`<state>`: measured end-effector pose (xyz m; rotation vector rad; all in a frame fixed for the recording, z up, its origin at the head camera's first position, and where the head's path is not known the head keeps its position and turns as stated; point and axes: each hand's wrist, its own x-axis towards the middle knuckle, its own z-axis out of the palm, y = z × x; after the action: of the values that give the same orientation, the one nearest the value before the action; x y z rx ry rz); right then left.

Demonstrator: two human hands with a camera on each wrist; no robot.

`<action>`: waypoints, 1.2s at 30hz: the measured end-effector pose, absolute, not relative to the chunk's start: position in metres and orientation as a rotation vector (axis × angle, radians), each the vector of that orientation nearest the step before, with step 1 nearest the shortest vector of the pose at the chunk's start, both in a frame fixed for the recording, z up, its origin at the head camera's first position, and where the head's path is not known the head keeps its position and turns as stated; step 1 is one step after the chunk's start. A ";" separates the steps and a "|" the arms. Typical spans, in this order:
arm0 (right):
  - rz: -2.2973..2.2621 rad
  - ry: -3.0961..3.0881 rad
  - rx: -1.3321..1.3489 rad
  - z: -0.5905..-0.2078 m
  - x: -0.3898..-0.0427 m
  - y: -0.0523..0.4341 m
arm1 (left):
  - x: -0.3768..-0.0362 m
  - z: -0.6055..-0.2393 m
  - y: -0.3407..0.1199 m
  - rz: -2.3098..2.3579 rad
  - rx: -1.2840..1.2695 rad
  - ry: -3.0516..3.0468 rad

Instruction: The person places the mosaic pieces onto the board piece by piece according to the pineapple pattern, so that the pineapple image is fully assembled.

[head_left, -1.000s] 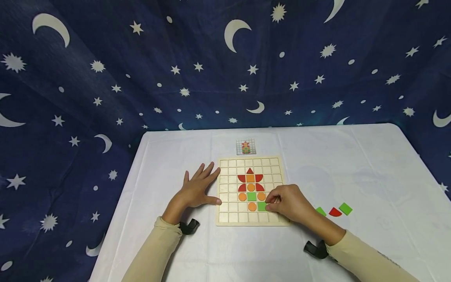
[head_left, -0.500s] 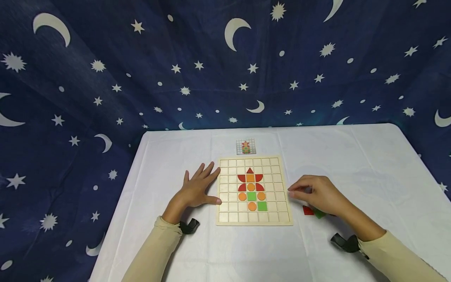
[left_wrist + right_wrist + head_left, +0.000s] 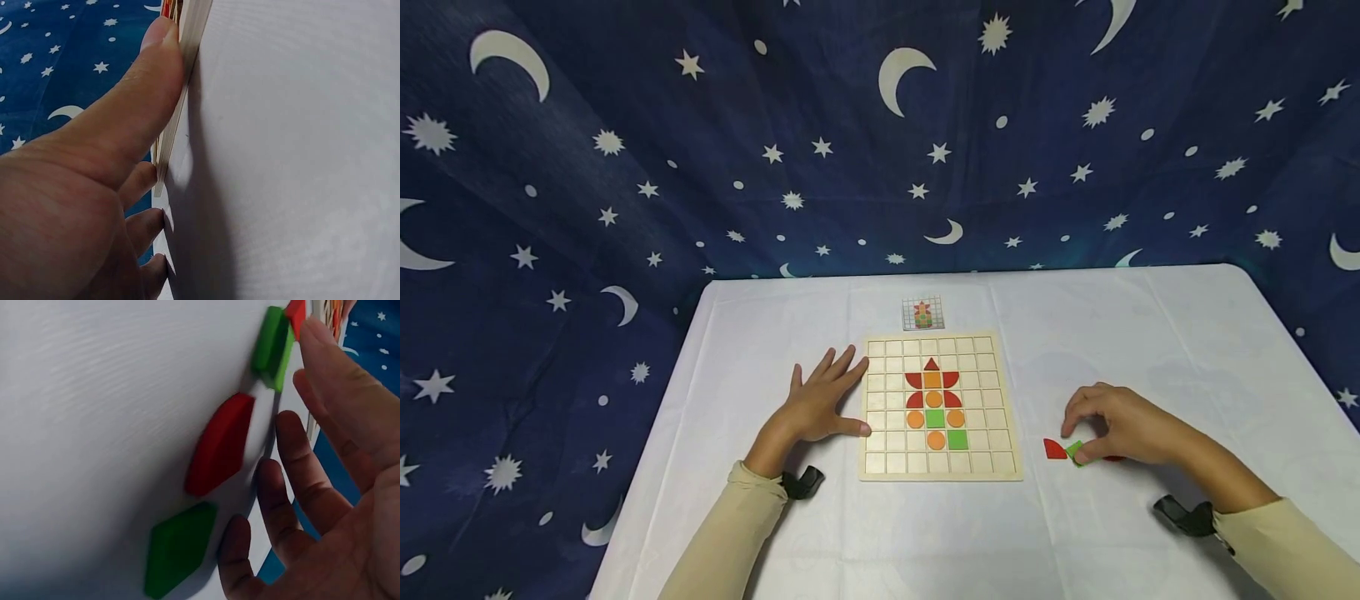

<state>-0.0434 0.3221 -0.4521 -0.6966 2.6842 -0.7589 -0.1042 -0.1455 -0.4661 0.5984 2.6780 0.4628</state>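
My left hand [image 3: 820, 408] rests with spread, straight fingers at the left edge of a wooden grid board [image 3: 887, 467]; in the left wrist view its thumb touches the board's side. Flat red, orange and green pieces form a figure on the board, with a green square [image 3: 957, 439] at its lower right. Off to the board's right, my right hand [image 3: 1123, 423] hovers with thumb and fingers parted around a loose green piece [image 3: 1076, 452]; no grip on it shows. Beside that lies a red quarter-circle [image 3: 1055, 449]. Another red piece [image 3: 222, 447] and a green one [image 3: 180, 550] lie under the hand.
Behind the board lies a small pattern card [image 3: 922, 313] with a similar figure printed on it. A white cloth [image 3: 940, 542] covers the table, and a dark blue star-and-moon curtain [image 3: 820, 100] hangs behind it.
My right hand has moved from the green square on the board rightward to the loose pieces, its fingers parting. The left hand has stayed at the board's edge.
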 end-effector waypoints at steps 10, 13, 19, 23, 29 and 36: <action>-0.742 2.690 -0.810 -0.461 -0.043 0.330 | -0.105 -0.467 -0.146 0.453 0.587 2.688; -0.748 2.689 -0.790 -0.461 -0.044 0.329 | -0.105 -0.467 -0.146 0.452 0.587 2.688; -0.819 2.629 -0.589 -0.458 -0.043 0.327 | -0.105 -0.469 -0.145 0.451 0.588 2.687; -0.979 2.617 -0.559 -0.458 -0.043 0.320 | -0.105 -0.469 -0.145 0.451 0.590 2.686; -1.182 2.575 -0.502 -0.458 -0.045 0.295 | -0.105 -0.470 -0.145 0.450 0.592 2.684; -1.283 2.465 -0.393 -0.457 -0.053 0.254 | -0.105 -0.471 -0.145 0.433 0.588 2.687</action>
<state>-0.0528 0.2536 -0.4572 -0.3933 2.4648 -1.2829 -0.1053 -0.1448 -0.4705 0.5881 2.6866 0.4331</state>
